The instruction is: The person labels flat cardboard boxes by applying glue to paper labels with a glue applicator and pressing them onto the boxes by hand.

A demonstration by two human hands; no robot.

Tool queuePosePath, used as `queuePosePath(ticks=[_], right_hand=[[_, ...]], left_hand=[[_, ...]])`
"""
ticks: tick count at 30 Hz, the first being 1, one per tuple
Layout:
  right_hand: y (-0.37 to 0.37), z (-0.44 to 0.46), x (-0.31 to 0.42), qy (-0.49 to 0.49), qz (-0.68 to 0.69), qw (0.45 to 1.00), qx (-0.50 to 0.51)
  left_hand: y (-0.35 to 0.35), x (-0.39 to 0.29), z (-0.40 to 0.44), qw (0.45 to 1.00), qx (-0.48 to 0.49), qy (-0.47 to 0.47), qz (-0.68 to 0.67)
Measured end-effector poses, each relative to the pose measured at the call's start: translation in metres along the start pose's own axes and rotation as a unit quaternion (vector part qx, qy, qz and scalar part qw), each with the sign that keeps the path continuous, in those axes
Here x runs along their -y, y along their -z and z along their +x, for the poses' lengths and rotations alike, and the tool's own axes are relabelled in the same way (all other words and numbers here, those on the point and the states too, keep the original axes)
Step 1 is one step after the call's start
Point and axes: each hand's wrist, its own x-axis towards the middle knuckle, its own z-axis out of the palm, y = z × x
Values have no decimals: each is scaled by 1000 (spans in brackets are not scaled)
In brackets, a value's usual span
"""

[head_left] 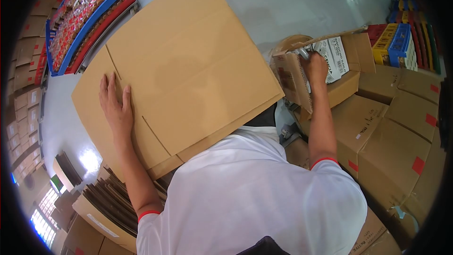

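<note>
My left hand (117, 108) lies flat, fingers spread, on a large flattened cardboard box (188, 61) with cut slots along its near-left side. This sheet rests in front of my body, with another cardboard layer showing under its near edge. To the right, my right hand (316, 68) reaches into an open carton (295, 82). Its fingers are curled at a shiny grey object (302, 53), whose kind I cannot make out. Inside the carton, beside that hand, are white printed labels (332, 56) with black lettering and a barcode.
Blue and red crates (89, 23) of bagged goods stand at the upper left. Stacked taped cartons (391, 137) fill the right side. Upright folded cardboard (111, 198) stands at lower left. Coloured crates (394, 42) are at the far right, on the grey floor (255, 0).
</note>
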Motion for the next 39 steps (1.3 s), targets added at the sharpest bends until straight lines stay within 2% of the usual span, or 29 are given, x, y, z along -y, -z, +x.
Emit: queuePosePath(ticks=[8,11,15,17,24,27,29,31,33,35,36,38,39], right_hand=[[-13,-4,-4,54,10,995,-80],[-11,-4,-2,37,8,998,-50],[-17,-6,-5,48,-1,997,-57],[-21,-8,-7,72,5,994,-87],[-11,-14,3,65,21,990,-119],[2,-12,-12,65,94,985,-132],[34,-7,-27,23,252,967,-30],[76,-5,-38,-14,321,947,26],[135,-21,-6,-40,353,935,-24],[168,-42,39,4,369,920,-129],[167,-51,64,18,377,919,-117],[161,-73,116,242,366,878,-192],[155,-88,144,301,350,871,-169]], left_hand=[[-1,3,0,1000,-5,-15,4],[-1,2,0,1000,-7,-17,14],[0,1,-1,1000,-5,-13,12],[0,0,-1,1000,-5,-13,3],[0,2,0,1000,-3,-15,1],[1,2,-1,1000,-6,-22,15],[4,-6,0,998,-36,-1,-58],[10,-14,1,997,-50,-20,-61],[17,-29,3,995,-65,-32,-62],[25,-58,5,971,-40,-69,-225],[27,-78,4,960,-44,-95,-261],[28,-117,0,939,-44,-159,-303],[28,-132,-2,929,-37,-198,-311]])
